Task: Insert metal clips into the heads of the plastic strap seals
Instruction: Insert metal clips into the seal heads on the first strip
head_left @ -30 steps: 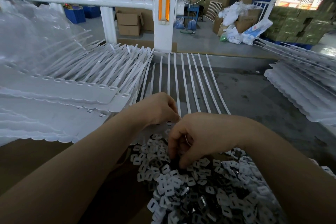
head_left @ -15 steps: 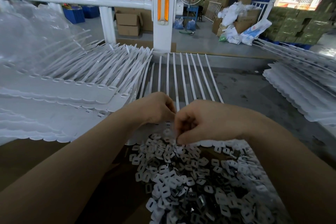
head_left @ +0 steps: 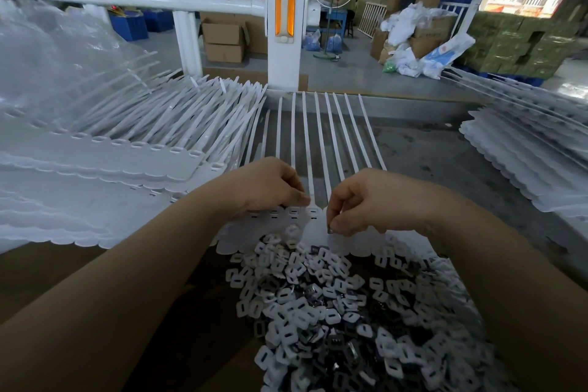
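A joined sheet of white plastic strap seals (head_left: 313,150) lies in front of me, its straps running away and its row of slotted heads (head_left: 294,213) nearest me. My left hand (head_left: 270,186) rests curled on the heads at the left, fingertips pressing the sheet. My right hand (head_left: 359,201) hovers just right of the heads and pinches a small dark metal clip (head_left: 330,230) between thumb and forefinger. Below the hands lies a heap of white caps and dark metal clips (head_left: 343,312).
A large stack of strap seal sheets (head_left: 127,150) fills the left side, another stack (head_left: 534,162) lies on the right. Clear plastic wrap (head_left: 54,67) bulges at far left. A white railing post (head_left: 284,19) stands behind the grey table (head_left: 423,150).
My right hand has lifted out of the clip heap with a clip and moved up to the row of heads. My left hand stayed on the sheet.
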Tool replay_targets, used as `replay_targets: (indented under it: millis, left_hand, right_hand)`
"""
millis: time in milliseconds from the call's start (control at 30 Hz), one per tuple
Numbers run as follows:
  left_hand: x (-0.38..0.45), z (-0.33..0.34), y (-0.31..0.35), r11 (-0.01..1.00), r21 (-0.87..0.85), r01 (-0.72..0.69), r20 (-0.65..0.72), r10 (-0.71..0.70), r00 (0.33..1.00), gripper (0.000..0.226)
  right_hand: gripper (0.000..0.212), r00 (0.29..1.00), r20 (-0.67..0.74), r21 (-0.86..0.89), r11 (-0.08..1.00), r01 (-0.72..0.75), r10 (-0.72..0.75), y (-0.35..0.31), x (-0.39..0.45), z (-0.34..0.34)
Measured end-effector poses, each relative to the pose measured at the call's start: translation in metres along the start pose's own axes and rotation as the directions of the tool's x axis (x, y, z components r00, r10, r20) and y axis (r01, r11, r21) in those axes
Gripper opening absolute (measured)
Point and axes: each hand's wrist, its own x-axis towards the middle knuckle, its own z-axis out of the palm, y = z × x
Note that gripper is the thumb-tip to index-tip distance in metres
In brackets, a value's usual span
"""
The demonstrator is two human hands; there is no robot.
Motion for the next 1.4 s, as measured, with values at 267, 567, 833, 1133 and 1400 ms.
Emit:
replay_targets:
  millis: [267,567,833,1133,1400]
  left_hand:
    - [0.0,0.001,0.001,1.0,-0.027,0.002,0.005,-0.002,1.0,0.015]
    - [-0.001,0.001,0.001,0.999,-0.036,-0.016,-0.009,0.015,1.0,0.012]
    - [-0.005,-0.002,0.01,0.987,-0.072,-0.144,0.102,0.151,0.983,0.004]
    - [-0.006,-0.001,0.012,0.971,-0.178,-0.16,0.105,0.18,0.978,0.003]
    - [-0.008,-0.003,0.012,0.96,-0.217,-0.175,0.081,0.196,0.977,0.011]
  right_hand:
    - [0.003,1.0,0.008,0.068,0.998,0.0,-0.001,0.0,-0.002,-0.003]
    - [0.007,0.999,-0.023,0.042,0.999,-0.027,0.028,-0.001,-0.001,-0.002]
    - [0.01,0.981,-0.173,0.224,0.973,-0.05,0.09,0.001,0.002,-0.005]
    - [0.015,0.976,-0.182,0.326,0.944,-0.052,0.117,-0.002,0.001,-0.003]
    - [0.012,0.979,-0.174,0.311,0.949,-0.051,0.109,-0.004,0.0,-0.003]
